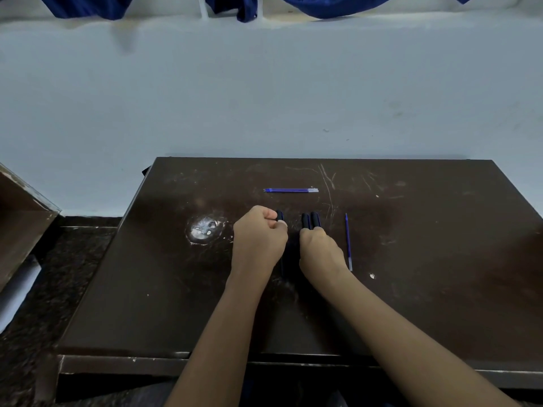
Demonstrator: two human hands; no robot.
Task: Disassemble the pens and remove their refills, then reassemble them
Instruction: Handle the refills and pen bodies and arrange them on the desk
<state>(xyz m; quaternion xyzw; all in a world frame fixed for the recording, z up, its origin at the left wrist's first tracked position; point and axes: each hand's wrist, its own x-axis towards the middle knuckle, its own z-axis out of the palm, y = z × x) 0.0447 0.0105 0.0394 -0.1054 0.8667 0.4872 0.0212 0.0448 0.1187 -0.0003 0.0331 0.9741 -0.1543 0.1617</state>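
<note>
Person is sitting at a dark, scratched table [426, 259], both bare forearms reaching out over it. Left hand [260, 236] is curling into a loose fist, thumb and forefinger pinching a black pen barrel [279, 215] whose far end is sticking out beyond the knuckles. Right hand [320, 251] is lying just beside it, knuckles up, fingers bending down over the near ends of two more black barrels [311, 220] that are lying side by side and pointing away from the person; whether it is actually gripping them or only resting on them, I cannot tell from here. A single blue refill [348, 242] is lying lengthwise on the table just to the right of that hand, not touching it. Further back, well apart from the hands, a pair of blue refills [291, 190] is lying crosswise, pressed together, clear ends to the right. A worn pale patch [204, 227] is showing in the table surface left of the left hand. A pale wall [264, 98] is standing behind, blue cloth [88, 5] hanging along the top.
</note>
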